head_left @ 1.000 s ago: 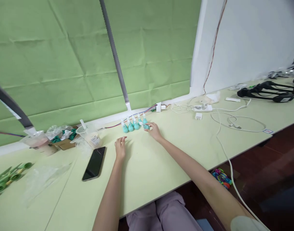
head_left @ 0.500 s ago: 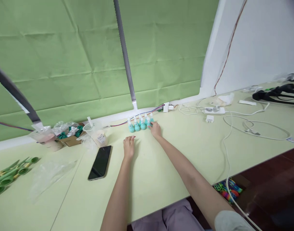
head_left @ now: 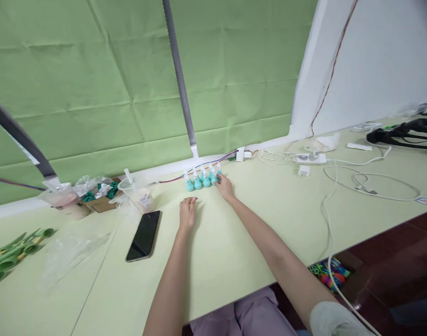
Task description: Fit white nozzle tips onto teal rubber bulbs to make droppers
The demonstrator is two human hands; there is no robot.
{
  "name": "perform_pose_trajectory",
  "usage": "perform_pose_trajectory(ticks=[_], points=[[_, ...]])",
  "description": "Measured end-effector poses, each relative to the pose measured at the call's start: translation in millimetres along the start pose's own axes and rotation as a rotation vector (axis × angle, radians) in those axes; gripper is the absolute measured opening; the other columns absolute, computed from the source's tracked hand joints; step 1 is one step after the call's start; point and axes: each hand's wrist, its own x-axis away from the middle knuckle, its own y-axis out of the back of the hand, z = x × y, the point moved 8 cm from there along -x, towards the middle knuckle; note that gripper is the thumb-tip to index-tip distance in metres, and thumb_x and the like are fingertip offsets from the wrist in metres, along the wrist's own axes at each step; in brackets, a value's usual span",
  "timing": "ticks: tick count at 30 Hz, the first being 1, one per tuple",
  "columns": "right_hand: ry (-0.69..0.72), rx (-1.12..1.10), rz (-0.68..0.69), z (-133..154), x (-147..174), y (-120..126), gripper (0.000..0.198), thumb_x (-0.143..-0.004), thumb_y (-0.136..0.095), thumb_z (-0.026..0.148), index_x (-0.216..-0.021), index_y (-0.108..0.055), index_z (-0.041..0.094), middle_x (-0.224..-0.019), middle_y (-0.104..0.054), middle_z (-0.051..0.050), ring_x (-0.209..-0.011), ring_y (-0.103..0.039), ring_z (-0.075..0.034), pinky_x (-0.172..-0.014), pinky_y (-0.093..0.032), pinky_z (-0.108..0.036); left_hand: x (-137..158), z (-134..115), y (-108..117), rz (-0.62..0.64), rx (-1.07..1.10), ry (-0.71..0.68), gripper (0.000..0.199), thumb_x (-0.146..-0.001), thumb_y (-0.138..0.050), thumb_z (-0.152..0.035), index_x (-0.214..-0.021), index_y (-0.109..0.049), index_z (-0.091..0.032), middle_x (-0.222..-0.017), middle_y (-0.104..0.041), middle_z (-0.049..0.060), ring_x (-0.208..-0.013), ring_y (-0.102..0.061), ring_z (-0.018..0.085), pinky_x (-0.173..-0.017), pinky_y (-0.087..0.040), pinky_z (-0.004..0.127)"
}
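Note:
Small turquoise bottles [head_left: 198,184] with whitish pointed tops stand upright in two close rows near the back of the table. My right hand [head_left: 225,187] is at the right end of the front row, its fingers closed on a turquoise bottle [head_left: 214,177] that stands among the others. Part of that bottle is hidden by the fingertips. My left hand [head_left: 187,211] rests on the table just in front of the rows, fingers loosely bent and apart, with nothing in it. It touches none of the bottles.
To the left lie a black phone [head_left: 143,236], a drink cup [head_left: 139,195], another cup [head_left: 69,205], an open cardboard box [head_left: 103,204], clear plastic film [head_left: 75,254] and green plastic pieces [head_left: 10,256]. A power strip [head_left: 309,159] and white cables spread over the right side.
The view has shifted slightly. My right hand stays at the end bottle of the front row, and my left hand rests in the same place.

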Motion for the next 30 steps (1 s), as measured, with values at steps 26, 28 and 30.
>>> perform_pose_trajectory(ticks=[26, 28, 30], points=[[0.039, 0.178, -0.089, -0.8, 29.4, 54.0, 0.02, -0.08, -0.046, 0.013, -0.091, -0.06, 0.02, -0.089, -0.06, -0.003, -0.085, -0.055, -0.015, -0.081, -0.036, -0.03, 11.2, -15.9, -10.5, 0.224, -0.341, -0.013, 0.041, -0.087, -0.028, -0.041, -0.064, -0.054, -0.019, -0.065, -0.06, 0.003, -0.065, -0.053, 0.016, -0.06, -0.032, 0.025], [0.027, 0.209, -0.195, 3.8, 15.9, 65.0, 0.025, -0.081, -0.045, 0.015, -0.101, -0.056, 0.022, -0.094, -0.059, -0.004, -0.089, -0.055, -0.017, -0.082, -0.036, -0.032, 11.3, -18.3, -8.5, 0.206, -0.291, -0.011, 0.042, -0.087, -0.027, -0.043, -0.069, -0.055, -0.019, -0.067, -0.061, 0.004, -0.067, -0.054, 0.017, -0.062, -0.034, 0.025], [0.04, 0.217, -0.208, 12.3, -4.6, 69.9, 0.034, -0.08, -0.046, 0.014, -0.113, -0.051, 0.022, -0.103, -0.057, -0.006, -0.093, -0.054, -0.018, -0.08, -0.038, -0.031, 11.0, -22.7, -6.1, 0.176, -0.255, -0.033, 0.042, -0.088, -0.027, -0.044, -0.073, -0.056, -0.019, -0.071, -0.062, 0.004, -0.072, -0.055, 0.017, -0.065, -0.036, 0.026]])
